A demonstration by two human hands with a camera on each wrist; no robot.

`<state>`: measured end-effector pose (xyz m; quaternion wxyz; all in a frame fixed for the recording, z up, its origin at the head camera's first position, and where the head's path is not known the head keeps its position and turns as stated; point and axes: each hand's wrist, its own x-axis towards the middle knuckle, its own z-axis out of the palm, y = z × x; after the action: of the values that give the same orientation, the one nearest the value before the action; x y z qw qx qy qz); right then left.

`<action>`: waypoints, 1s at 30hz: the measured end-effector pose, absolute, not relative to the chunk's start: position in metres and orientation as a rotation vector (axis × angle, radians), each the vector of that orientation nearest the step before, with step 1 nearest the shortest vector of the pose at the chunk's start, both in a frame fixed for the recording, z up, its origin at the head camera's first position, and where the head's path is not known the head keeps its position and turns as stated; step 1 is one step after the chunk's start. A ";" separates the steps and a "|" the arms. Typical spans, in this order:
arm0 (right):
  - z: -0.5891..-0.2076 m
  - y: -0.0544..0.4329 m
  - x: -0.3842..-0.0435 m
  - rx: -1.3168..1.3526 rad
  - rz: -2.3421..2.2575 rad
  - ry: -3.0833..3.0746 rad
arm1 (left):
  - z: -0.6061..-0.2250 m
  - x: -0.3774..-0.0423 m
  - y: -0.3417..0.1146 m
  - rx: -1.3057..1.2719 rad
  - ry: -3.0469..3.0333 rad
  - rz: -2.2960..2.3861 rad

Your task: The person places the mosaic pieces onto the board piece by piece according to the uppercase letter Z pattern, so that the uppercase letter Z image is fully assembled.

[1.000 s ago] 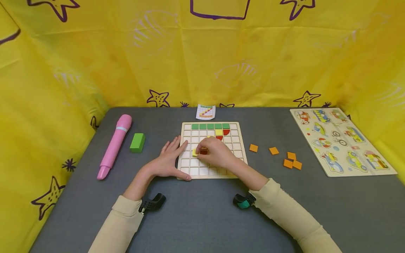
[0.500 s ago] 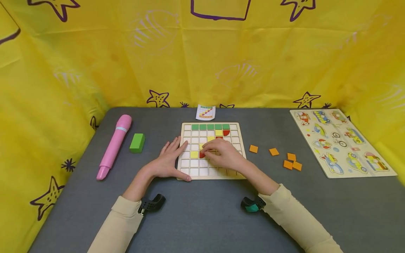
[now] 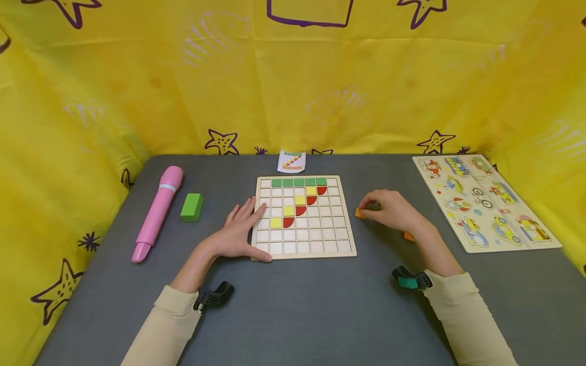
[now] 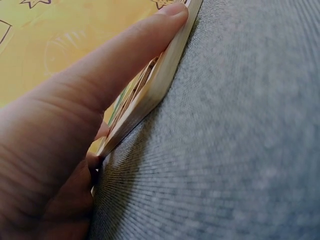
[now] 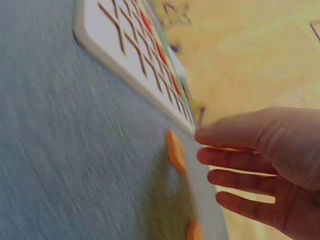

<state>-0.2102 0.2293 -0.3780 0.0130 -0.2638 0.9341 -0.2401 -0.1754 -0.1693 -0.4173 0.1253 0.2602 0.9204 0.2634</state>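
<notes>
A wooden grid board (image 3: 350,248) lies in the middle of the table. Green squares (image 3: 298,182) fill part of its top row, and yellow squares (image 3: 276,222) with red quarter-round tiles (image 3: 288,222) step diagonally down to the left. My left hand (image 3: 239,234) rests along the board's left side, thumb (image 4: 145,42) on the front left edge. To the right of the board, the fingertips of my right hand (image 3: 391,209) are at a small orange tile (image 3: 359,214), partly covering it. The right wrist view shows this orange tile (image 5: 175,151) apart from the outstretched fingers.
Another orange tile (image 3: 409,237) shows under my right wrist; others are hidden there. A pattern card (image 3: 291,161) lies behind the board. On the left are a green block (image 3: 192,207) and a pink microphone-shaped toy (image 3: 157,216). A vehicle puzzle board (image 3: 485,203) lies at right.
My right hand has left the red quarter-round tile on the board and moved right to the nearest orange tile. My left hand stays at the board's edge. The head view has shifted slightly.
</notes>
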 end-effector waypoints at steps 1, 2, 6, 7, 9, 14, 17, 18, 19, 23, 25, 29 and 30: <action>-0.378 0.233 -0.212 -0.822 -0.738 2.895 | -0.417 -0.175 -0.170 0.758 2.677 0.774; -0.379 0.237 -0.213 -0.830 -0.725 2.879 | -0.417 -0.175 -0.170 0.757 2.674 0.780; -0.382 0.242 -0.216 -0.843 -0.722 2.836 | -0.415 -0.175 -0.171 0.757 2.668 0.788; -0.384 0.243 -0.217 -0.840 -0.726 2.832 | -0.415 -0.175 -0.171 0.758 2.666 0.789; -0.387 0.243 -0.218 -0.829 -0.738 2.837 | -0.416 -0.175 -0.170 0.760 2.663 0.782; -0.395 0.243 -0.221 -0.799 -0.835 2.846 | -0.417 -0.176 -0.170 0.760 2.661 0.779; -0.400 0.242 -0.222 -0.778 -0.918 2.838 | -0.416 -0.176 -0.170 0.758 2.659 0.781; -0.401 0.242 -0.222 -0.770 -0.938 2.834 | -0.416 -0.176 -0.170 0.758 2.657 0.783; -0.402 0.242 -0.223 -0.764 -0.956 2.829 | -0.416 -0.176 -0.170 0.759 2.656 0.783; -0.406 0.243 -0.224 -0.735 -0.981 2.818 | -0.416 -0.176 -0.170 0.765 2.655 0.783; -0.407 0.243 -0.224 -0.725 -0.988 2.809 | -0.416 -0.176 -0.170 0.766 2.654 0.781; -0.408 0.243 -0.225 -0.710 -1.007 2.796 | -0.417 -0.176 -0.170 0.764 2.654 0.776; -0.408 0.243 -0.225 -0.704 -1.010 2.797 | -0.417 -0.176 -0.170 0.764 2.656 0.774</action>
<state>-0.2249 0.2430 -0.4083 0.0428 -0.2302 0.9144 -0.3303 -0.1760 -0.1703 -0.4169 0.1355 0.2636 0.9169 0.2673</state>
